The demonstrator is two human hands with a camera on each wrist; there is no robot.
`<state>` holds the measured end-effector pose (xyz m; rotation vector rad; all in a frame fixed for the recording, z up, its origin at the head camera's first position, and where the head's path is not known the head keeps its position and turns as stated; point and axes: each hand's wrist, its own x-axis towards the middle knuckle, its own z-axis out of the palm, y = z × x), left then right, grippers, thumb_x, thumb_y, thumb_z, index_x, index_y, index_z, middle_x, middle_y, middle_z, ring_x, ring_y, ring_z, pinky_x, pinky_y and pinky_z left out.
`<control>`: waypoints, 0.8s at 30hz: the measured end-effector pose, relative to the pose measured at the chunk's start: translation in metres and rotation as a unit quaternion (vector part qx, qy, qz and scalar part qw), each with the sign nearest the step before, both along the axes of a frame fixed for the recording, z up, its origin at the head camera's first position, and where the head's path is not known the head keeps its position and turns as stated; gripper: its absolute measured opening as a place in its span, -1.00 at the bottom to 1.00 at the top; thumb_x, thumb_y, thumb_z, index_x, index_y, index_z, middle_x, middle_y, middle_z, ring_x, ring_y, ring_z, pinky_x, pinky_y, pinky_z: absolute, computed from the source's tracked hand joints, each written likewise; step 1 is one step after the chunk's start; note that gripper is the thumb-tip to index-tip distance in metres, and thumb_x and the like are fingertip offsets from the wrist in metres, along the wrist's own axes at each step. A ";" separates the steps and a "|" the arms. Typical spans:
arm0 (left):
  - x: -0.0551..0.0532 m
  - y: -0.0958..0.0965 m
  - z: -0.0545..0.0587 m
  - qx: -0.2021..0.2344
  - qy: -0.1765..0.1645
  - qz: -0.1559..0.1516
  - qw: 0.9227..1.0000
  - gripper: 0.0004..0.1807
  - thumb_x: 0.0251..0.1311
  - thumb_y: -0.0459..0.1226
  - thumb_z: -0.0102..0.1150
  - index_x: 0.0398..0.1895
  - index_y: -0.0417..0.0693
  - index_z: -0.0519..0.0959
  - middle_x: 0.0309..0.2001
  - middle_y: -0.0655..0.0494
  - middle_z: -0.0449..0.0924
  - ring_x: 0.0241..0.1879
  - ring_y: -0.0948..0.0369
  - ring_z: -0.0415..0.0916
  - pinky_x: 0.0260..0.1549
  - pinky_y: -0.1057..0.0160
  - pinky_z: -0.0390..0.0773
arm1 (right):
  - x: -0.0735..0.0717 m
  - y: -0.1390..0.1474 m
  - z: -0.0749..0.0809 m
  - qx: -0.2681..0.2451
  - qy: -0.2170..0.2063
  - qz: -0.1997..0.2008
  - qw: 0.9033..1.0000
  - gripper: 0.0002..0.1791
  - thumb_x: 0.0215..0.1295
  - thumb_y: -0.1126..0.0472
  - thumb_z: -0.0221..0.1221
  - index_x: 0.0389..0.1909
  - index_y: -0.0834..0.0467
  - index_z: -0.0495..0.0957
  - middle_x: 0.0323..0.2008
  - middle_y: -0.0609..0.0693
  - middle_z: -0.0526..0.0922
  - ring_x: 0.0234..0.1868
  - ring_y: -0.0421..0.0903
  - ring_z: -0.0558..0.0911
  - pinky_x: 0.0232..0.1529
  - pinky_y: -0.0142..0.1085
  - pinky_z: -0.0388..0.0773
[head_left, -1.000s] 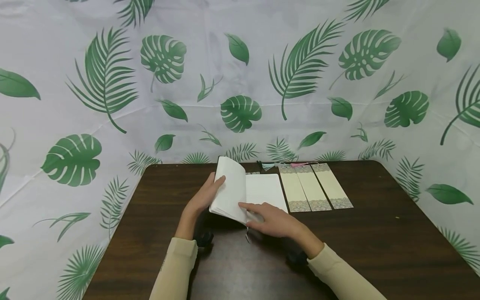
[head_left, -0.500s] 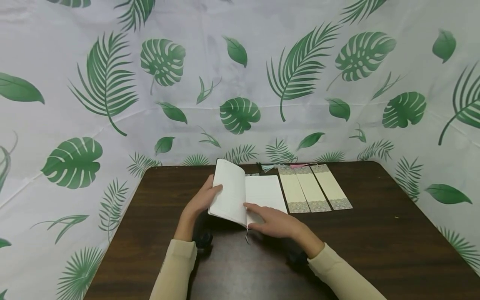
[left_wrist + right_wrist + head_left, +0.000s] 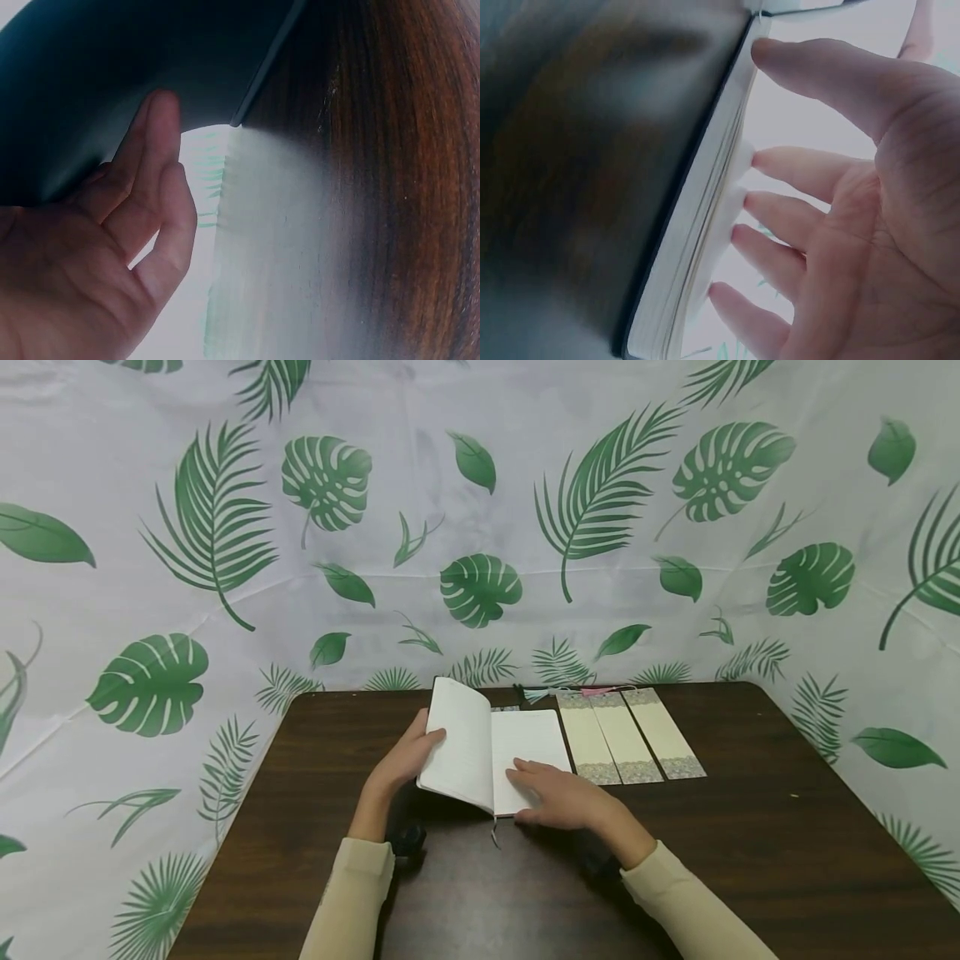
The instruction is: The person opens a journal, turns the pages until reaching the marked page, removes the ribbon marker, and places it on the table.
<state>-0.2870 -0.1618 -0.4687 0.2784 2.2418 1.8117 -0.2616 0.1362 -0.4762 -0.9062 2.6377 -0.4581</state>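
Note:
An open notebook with white pages and a dark cover lies near the middle of the table. My left hand grips the raised left half, thumb on the page and fingers behind the cover. That half stands tilted up while the right half lies flat. My right hand rests on the lower part of the right page, its fingertips touching the paper in the right wrist view, close to the page edges. A thin ribbon hangs from the bottom of the spine.
Right of the notebook lie three cream bookmarks with patterned ends and tassels at the top. A patterned strip peeks out behind the notebook, mostly hidden. A leaf-printed cloth surrounds the dark wooden table.
My right hand has moved rightward from near the spine onto the right page. The left hand keeps its grip, and the raised half has dropped back slightly.

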 end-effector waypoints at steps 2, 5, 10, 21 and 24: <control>0.000 0.000 0.000 -0.001 -0.001 0.002 1.000 -0.31 0.72 -0.20 -0.27 0.74 -0.13 -0.22 0.35 -0.33 0.27 -0.05 0.01 0.57 -0.12 0.18 0.62 | -0.001 0.002 0.002 -0.001 -0.008 -0.004 1.000 -0.12 0.44 -0.04 0.38 0.65 0.20 0.29 0.68 0.23 0.21 0.68 0.23 0.24 0.57 0.19 0.29; 0.000 -0.001 0.001 -0.003 -0.004 0.005 1.000 -0.30 0.72 -0.20 -0.26 0.74 -0.11 -0.23 0.38 -0.31 0.27 -0.02 0.00 0.56 -0.10 0.19 0.61 | -0.003 0.006 0.003 -0.001 -0.012 -0.008 1.000 -0.10 0.41 -0.02 0.42 0.65 0.21 0.29 0.68 0.24 0.21 0.67 0.24 0.24 0.56 0.20 0.29; 0.000 -0.002 0.002 -0.004 0.000 0.001 1.000 -0.29 0.73 -0.19 -0.26 0.75 -0.10 -0.24 0.39 -0.32 0.25 -0.02 -0.01 0.56 -0.10 0.18 0.62 | -0.006 0.009 0.006 -0.004 -0.002 -0.008 1.000 -0.12 0.39 0.00 0.44 0.62 0.22 0.34 0.66 0.25 0.26 0.65 0.27 0.27 0.57 0.20 0.28; 0.000 -0.002 0.001 -0.012 0.008 -0.001 1.000 -0.30 0.72 -0.21 -0.25 0.74 -0.15 -0.21 0.37 -0.35 0.27 -0.03 -0.01 0.57 -0.11 0.19 0.61 | -0.012 0.014 0.005 -0.013 -0.012 0.010 1.000 -0.18 0.44 -0.06 0.40 0.59 0.18 0.39 0.65 0.22 0.27 0.64 0.29 0.29 0.56 0.23 0.28; 0.000 -0.002 0.001 -0.010 0.006 -0.001 1.000 -0.32 0.72 -0.20 -0.25 0.73 -0.13 -0.18 0.33 -0.34 0.30 -0.08 0.02 0.59 -0.13 0.19 0.62 | -0.013 0.016 0.006 -0.015 -0.018 0.013 1.000 -0.22 0.47 -0.05 0.37 0.59 0.16 0.41 0.65 0.22 0.28 0.63 0.29 0.29 0.56 0.23 0.27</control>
